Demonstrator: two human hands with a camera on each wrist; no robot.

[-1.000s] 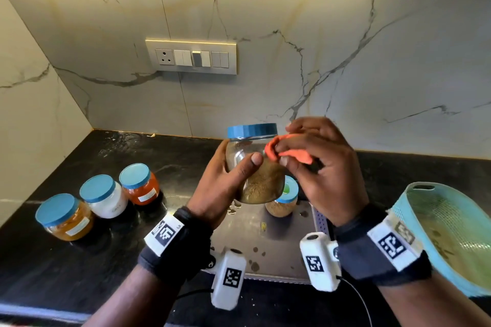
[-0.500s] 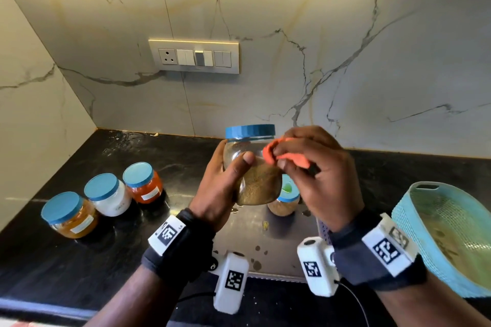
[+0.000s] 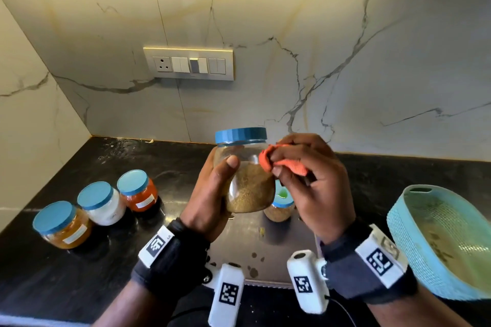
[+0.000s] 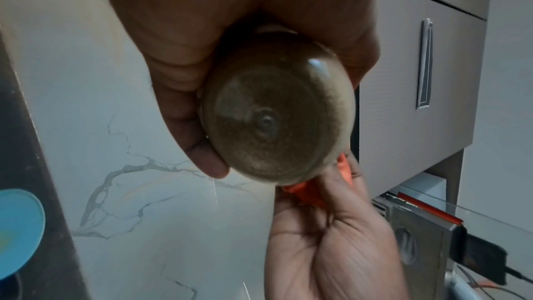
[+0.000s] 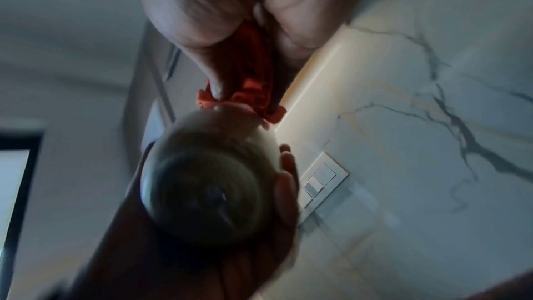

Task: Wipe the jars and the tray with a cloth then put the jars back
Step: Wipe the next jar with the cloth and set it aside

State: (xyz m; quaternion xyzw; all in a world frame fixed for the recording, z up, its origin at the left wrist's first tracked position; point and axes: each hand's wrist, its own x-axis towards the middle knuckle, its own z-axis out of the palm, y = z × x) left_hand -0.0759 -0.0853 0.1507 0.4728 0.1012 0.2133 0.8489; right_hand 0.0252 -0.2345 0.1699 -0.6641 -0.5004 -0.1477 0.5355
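My left hand (image 3: 212,194) grips a clear jar of brown powder (image 3: 247,183) with a blue lid, held upright above the steel tray (image 3: 247,241). Its round base (image 4: 274,129) faces the left wrist camera, and it shows blurred (image 5: 207,181) in the right wrist view. My right hand (image 3: 313,180) pinches a bunched orange cloth (image 3: 281,160) against the jar's right side; the cloth (image 4: 311,193) peeks out below the base. A second brown jar (image 3: 280,208) stands on the tray behind the held one, mostly hidden.
Three blue-lidded jars stand on the black counter at left: amber (image 3: 62,224), white (image 3: 102,202), orange (image 3: 138,190). A teal basket (image 3: 441,241) sits at the right. A switch panel (image 3: 188,64) is on the marble wall behind.
The jar and both hands have stayed nearly in place; the cloth has shifted slightly on the jar's side as my right hand rubs.
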